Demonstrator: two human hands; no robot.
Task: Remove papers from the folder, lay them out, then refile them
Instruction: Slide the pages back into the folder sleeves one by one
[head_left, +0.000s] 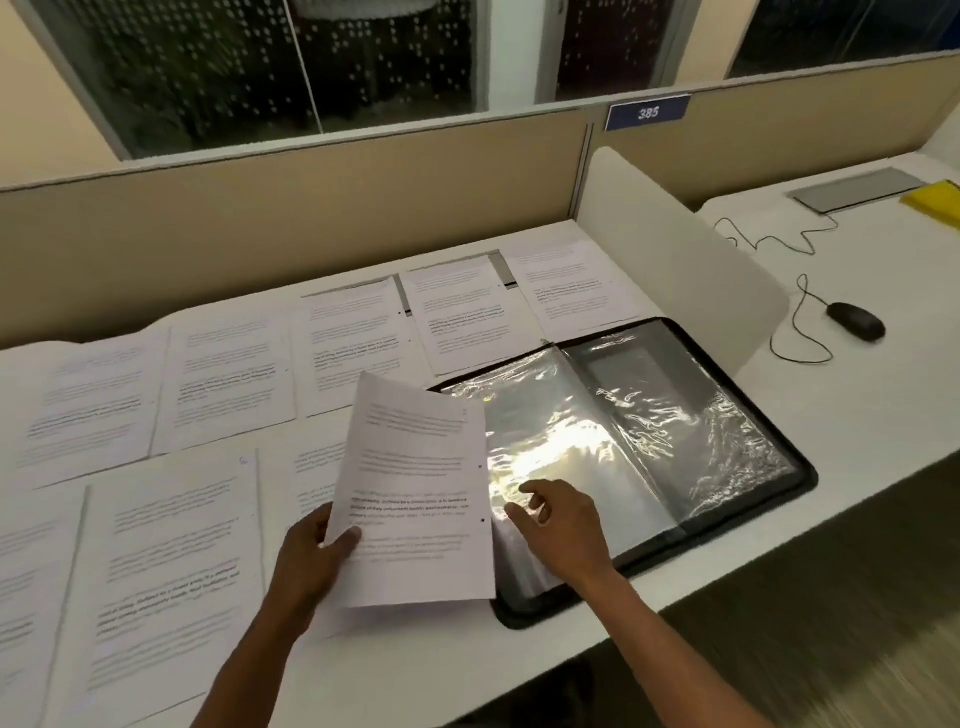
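A black folder (779, 499) lies open on the white desk, its clear plastic sleeves (613, 431) shining under the light. My left hand (311, 556) grips a printed sheet (415, 493) by its lower left edge and holds it raised, tilted, just left of the folder. My right hand (556, 525) rests on the left sleeve, with thumb and forefinger spread at the sleeve's edge. Several printed sheets (228, 384) lie in rows across the desk to the left and behind.
A beige partition (311, 208) runs along the back of the desk, and a white side divider (675, 249) stands right of the folder. Beyond it lie a black mouse (856, 321) with its cable, a grey pad (857, 189) and something yellow (935, 202). The desk's front edge (727, 577) runs close to the folder.
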